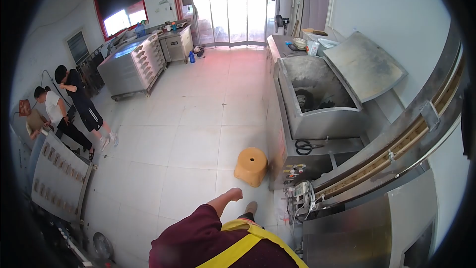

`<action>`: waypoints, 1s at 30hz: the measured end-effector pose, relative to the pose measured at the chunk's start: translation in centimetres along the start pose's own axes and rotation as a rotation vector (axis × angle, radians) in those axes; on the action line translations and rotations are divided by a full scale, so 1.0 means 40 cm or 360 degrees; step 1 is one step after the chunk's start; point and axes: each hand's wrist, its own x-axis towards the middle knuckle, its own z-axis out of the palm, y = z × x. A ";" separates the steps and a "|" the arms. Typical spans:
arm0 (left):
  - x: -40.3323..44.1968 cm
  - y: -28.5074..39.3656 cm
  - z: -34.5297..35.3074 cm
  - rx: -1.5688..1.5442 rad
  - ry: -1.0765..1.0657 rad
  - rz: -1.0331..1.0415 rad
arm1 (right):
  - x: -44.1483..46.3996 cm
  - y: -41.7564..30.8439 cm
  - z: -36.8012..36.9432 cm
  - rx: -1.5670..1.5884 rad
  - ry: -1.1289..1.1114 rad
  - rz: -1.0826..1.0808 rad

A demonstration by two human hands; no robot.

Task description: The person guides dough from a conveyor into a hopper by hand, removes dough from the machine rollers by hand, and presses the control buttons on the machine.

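Note:
My left hand (234,194) reaches out from a maroon short sleeve (191,228) at the bottom of the view. Its fingers look curled in, and nothing shows in them. Nearest to it stands a yellow-orange plastic stool (251,167) on the floor, a little apart from the hand. One of my shoes (251,207) shows just below and to the right of the hand. A yellow apron strap (233,252) crosses my chest. My right hand is out of view.
At right, a steel machine (325,125) stands with its lid (367,64) raised; black-handled scissors (308,146) lie beside it. Steel cabinet (134,67) at far left. Two people (79,94) stand at left, partly hiding another, near a slotted metal cabinet (59,176). Strip-curtained doorway (228,10) ahead.

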 end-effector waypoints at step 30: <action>0.072 0.007 -0.023 -0.1590 -0.0315 -0.0821 | -0.184 -0.345 -0.001 -0.0633 0.0515 -0.0164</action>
